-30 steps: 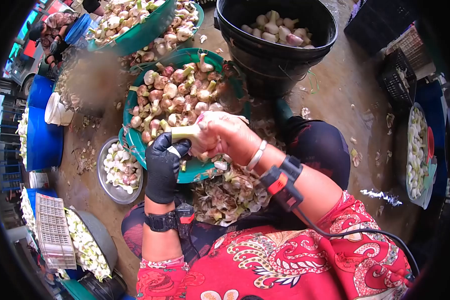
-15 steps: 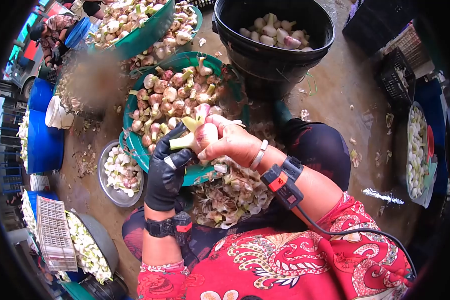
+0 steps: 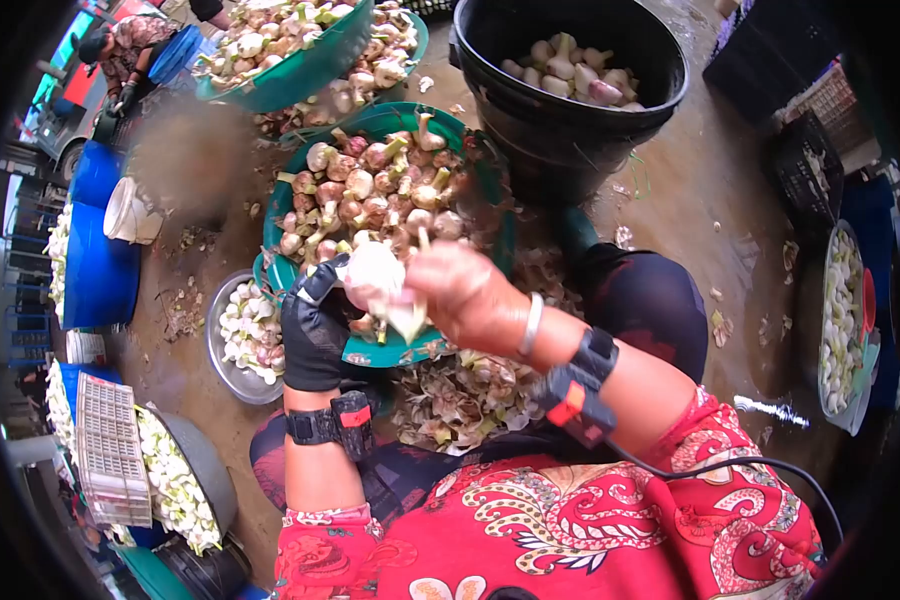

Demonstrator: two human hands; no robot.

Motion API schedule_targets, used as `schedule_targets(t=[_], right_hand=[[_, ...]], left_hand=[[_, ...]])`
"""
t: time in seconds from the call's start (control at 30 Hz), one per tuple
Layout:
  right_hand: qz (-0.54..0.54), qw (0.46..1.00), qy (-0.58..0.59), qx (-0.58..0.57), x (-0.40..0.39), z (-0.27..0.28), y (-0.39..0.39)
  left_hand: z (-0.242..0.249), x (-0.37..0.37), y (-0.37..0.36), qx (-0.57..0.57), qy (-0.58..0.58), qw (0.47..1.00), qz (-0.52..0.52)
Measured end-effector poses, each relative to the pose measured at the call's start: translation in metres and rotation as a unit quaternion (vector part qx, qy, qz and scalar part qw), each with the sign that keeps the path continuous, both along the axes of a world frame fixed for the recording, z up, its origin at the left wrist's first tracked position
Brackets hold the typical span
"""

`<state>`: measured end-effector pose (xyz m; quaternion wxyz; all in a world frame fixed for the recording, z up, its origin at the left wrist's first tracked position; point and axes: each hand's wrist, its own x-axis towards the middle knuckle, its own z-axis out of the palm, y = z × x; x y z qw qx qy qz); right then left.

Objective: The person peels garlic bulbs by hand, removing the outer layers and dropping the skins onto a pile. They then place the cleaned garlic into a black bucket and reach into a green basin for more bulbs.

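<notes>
My left hand (image 3: 315, 325), in a black glove, is closed around a garlic bulb (image 3: 373, 270) above the near edge of a green basin (image 3: 500, 215). Pale and partly stripped, the bulb is smeared by motion. My bare right hand (image 3: 470, 300) is at its right side, fingers curled and pinched on loose garlic skin (image 3: 408, 318) that hangs from the bulb; blur hides the exact fingertip contact. Unpeeled garlic bulbs (image 3: 370, 190) with purplish skins and cut stems fill the basin. Below my hands a heap of dry garlic skins (image 3: 460, 405) lies in my lap area.
A black bucket (image 3: 570, 130) with peeled bulbs stands beyond the basin. To the left sits a metal bowl (image 3: 220, 345) of white garlic. Another green tub (image 3: 300, 75) is heaped at the back. A person (image 3: 135, 50) works at far left. Crates (image 3: 805, 165) stand right.
The bulb has turned in my left hand, its stem no longer pointing left, and looks whiter. My right hand has moved slightly right and down, with a flap of skin now hanging.
</notes>
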<state>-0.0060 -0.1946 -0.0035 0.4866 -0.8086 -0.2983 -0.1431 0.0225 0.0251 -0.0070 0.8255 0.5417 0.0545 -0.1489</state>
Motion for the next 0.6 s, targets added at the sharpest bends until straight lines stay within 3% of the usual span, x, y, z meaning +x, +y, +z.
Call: schedule_targets(t=[0.03,0.07,0.1,0.13,0.17,0.23,0.3,0.37,0.4,0.43,0.47,0.5,0.53,0.57,0.6], right_hand=[[0.080,0.996,0.010,-0.034,-0.008,-0.004,0.004],[0.127,0.964,0.192,0.136,-0.021,-0.001,0.010],[0.155,0.963,0.201,0.092,-0.022,0.005,-0.002],[0.154,0.907,0.322,0.222,-0.023,0.016,-0.013],[0.147,0.821,0.433,0.342,-0.023,0.027,-0.025],[0.166,0.786,0.440,0.402,-0.015,0.044,-0.055],[0.199,0.794,0.520,0.246,-0.018,0.044,-0.061],[0.191,0.839,0.499,-0.103,-0.016,0.037,-0.055],[0.153,0.935,0.290,-0.135,-0.022,0.013,-0.054],[0.148,0.934,0.295,-0.133,-0.022,0.009,-0.052],[0.113,0.913,0.388,-0.058,-0.018,0.007,-0.046],[0.074,0.878,0.473,0.020,-0.015,0.007,-0.041],[0.031,0.853,0.515,0.070,-0.015,0.015,-0.038],[-0.044,0.841,0.530,0.102,-0.015,0.021,-0.034],[-0.061,0.827,0.537,0.152,-0.012,0.013,-0.031]], left_hand=[[-0.006,0.001,0.004,0.003,-0.007,1.000,0.009],[-0.014,0.000,0.007,0.016,-0.007,1.000,0.020],[-0.020,-0.001,0.011,0.029,-0.005,0.999,0.028],[-0.018,0.000,0.010,-0.069,0.058,0.995,0.036],[-0.016,0.002,0.009,-0.068,0.057,0.995,0.038],[-0.008,0.004,0.006,-0.139,0.094,0.985,0.043],[-0.004,0.004,-0.003,-0.147,0.099,0.983,0.039],[-0.006,0.004,-0.006,-0.128,0.076,0.988,0.034],[-0.009,0.004,-0.007,-0.101,0.054,0.993,0.040],[-0.014,0.003,-0.008,-0.102,0.059,0.992,0.036],[-0.020,0.002,-0.010,0.058,-0.064,0.996,-0.005],[-0.024,0.002,-0.013,0.214,-0.187,0.957,-0.048],[-0.013,-0.001,-0.024,0.268,-0.290,0.916,-0.066],[-0.006,-0.004,-0.034,0.331,-0.315,0.887,-0.060],[0.004,-0.008,-0.044,0.247,-0.217,0.943,-0.047]])
